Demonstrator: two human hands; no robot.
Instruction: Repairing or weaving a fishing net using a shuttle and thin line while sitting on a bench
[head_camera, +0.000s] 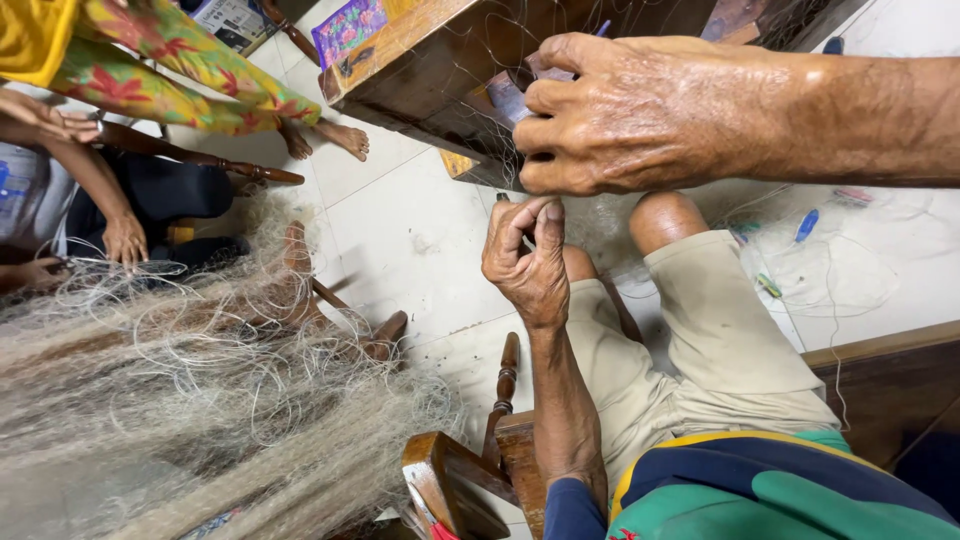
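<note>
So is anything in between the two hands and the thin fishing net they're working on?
Nothing visible is. The left hand pinches the fine net threads directly, and the right hand grips them just above, against the wooden table edge.

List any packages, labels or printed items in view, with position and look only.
Printed box: top left on floor, whitish, rectangular.
Colourful printed panel: on the wooden table's corner, purple-pink, rectangular.
Small flat purple piece: gripped by right hand, mostly hidden.
No screens or signs.

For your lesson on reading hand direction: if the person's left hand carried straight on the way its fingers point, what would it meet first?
Probably the right hand just above the left hand, whose pinched fingers nearly touch it; behind lies the wooden table. Depth is unclear.
</note>
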